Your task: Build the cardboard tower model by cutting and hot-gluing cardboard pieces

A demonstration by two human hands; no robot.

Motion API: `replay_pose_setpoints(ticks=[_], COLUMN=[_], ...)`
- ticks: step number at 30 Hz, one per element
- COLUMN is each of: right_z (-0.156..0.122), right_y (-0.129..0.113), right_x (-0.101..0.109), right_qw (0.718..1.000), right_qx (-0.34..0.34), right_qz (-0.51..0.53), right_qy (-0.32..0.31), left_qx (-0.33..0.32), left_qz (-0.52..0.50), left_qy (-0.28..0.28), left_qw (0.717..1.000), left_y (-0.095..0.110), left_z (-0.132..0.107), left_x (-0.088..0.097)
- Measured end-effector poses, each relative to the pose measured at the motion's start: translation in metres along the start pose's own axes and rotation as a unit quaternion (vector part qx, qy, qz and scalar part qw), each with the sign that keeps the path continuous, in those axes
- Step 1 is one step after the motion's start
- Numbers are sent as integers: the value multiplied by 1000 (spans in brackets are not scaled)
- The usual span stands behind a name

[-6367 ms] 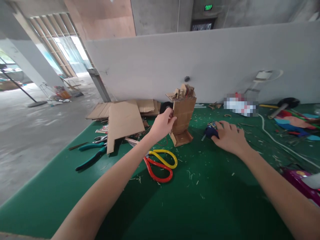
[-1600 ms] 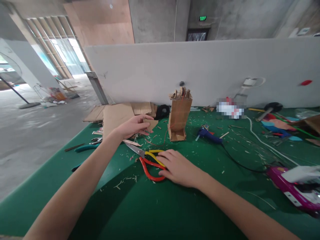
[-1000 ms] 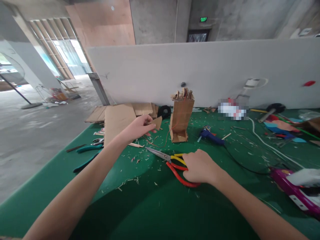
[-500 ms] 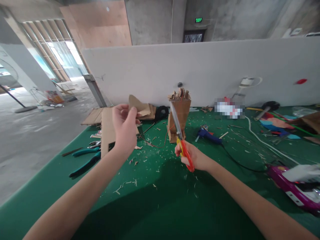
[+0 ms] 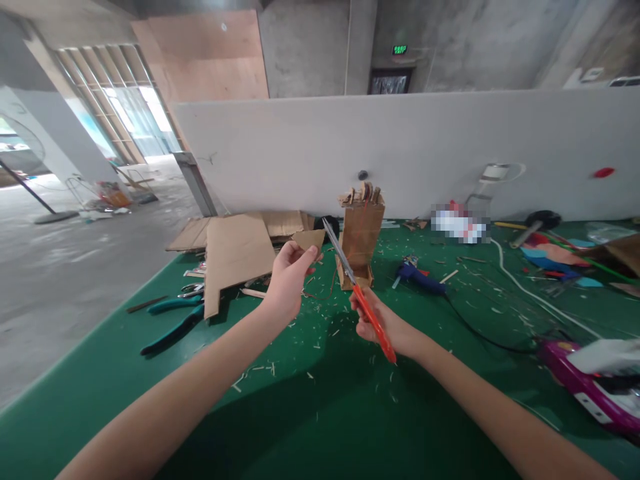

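Observation:
Between thumb and fingers, my left hand (image 5: 290, 280) pinches a small piece of cardboard (image 5: 309, 239) above the table. My right hand (image 5: 383, 323) is wrapped round the orange handles of a pair of scissors (image 5: 345, 260), whose blades point up and to the left. The blade tips are close to the cardboard piece's right edge; I cannot tell whether they touch it. Behind the scissors stands an upright cardboard structure (image 5: 365, 230) with several cut pieces and a red strand at its top.
Larger cardboard sheets (image 5: 237, 247) lie at the left, beside teal-handled pliers (image 5: 175, 327). To the right are a blue glue gun (image 5: 423, 277) with a black cord and a magenta device (image 5: 590, 387). Scraps litter the green table (image 5: 280, 427); a white partition (image 5: 280, 153) rises behind.
My left hand has moved right with the cardboard piece, toward the scissors. The scissors have turned, their blades now leaning further left. The view has shifted slightly.

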State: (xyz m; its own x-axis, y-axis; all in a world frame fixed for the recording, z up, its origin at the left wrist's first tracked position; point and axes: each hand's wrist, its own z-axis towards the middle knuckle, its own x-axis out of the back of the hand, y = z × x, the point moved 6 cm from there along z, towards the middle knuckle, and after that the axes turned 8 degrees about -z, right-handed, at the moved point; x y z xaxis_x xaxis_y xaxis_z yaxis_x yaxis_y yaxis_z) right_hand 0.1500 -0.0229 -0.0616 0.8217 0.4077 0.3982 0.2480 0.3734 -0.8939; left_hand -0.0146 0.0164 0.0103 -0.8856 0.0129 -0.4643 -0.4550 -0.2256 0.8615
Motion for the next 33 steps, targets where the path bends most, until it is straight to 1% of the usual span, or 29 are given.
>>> replay_pose_setpoints(ticks=[3, 7, 10, 13, 18, 20, 23, 25, 28, 31, 33], right_z=[-1, -2, -2, -2, 0, 0, 0, 1, 1, -1, -1], right_y=[-6, -14, -16, -12, -7, -7, -6, -4, -4, -5, -7], right_x=[1, 1, 1, 1, 1, 2, 6, 8, 11, 9, 7], right_qw=[1000, 1000, 999, 999, 1000, 999, 998, 995, 989, 989, 991], right_qx=[1, -17, -25, -27, -10, -20, -60, -89, -110, -121, -114], right_qz=[11, -13, -22, -19, -3, -6, -13, -46, -87, -69, -59], right_qy=[-13, -19, -19, -17, -27, -27, -7, 10, 36, 43, 42], left_qx=[3, 2, -7, -5, -24, -34, -44, -44, -37, -44, -52], left_qz=[-22, -74, -85, -64, 6, 51, 108, 116, 116, 116, 113], left_qy=[-18, -28, -45, -75, -101, -100, -99, -103, -124, -142, -145], left_qw=[1000, 997, 995, 995, 995, 993, 988, 987, 985, 982, 981], left_y=[-4, -12, -13, -12, -8, -7, -5, -3, 1, 6, 8], left_z=[-1, 1, 0, -2, -3, -2, -2, -4, -7, -9, -10], left_x=[-2, -2, -3, -6, -8, -7, -6, -8, -13, -18, -19])
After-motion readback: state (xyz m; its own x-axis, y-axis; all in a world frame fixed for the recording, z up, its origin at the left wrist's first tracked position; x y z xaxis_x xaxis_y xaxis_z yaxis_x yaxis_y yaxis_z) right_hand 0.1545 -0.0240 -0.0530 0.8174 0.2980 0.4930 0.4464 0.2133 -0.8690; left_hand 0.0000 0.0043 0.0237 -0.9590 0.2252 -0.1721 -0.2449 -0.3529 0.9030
